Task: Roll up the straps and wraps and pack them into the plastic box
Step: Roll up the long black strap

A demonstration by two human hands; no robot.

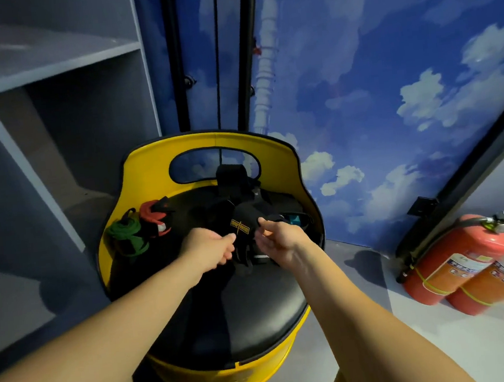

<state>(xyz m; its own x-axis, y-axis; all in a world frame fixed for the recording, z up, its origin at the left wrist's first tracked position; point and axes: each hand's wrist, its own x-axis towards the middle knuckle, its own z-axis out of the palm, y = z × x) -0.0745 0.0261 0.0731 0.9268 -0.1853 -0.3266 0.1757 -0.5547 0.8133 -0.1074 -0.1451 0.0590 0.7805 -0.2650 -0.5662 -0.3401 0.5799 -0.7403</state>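
Observation:
A black strap with a yellow label (240,226) hangs between my two hands over the black seat (249,308) of a yellow barrel chair (146,161). My left hand (210,248) pinches its left edge. My right hand (275,236) pinches its right edge, and the strap's tail drops down between them. A green wrap (127,233) and a red, white and black wrap (155,218) lie at the seat's left. More black straps (232,180) pile at the back, with a teal piece (293,217) to the right. I see no plastic box.
Grey open shelves (37,119) stand at the left. A blue sky-printed wall (388,85) rises behind the chair. Two red fire extinguishers (461,266) lie on the grey floor at the right, beside a dark door frame (459,186).

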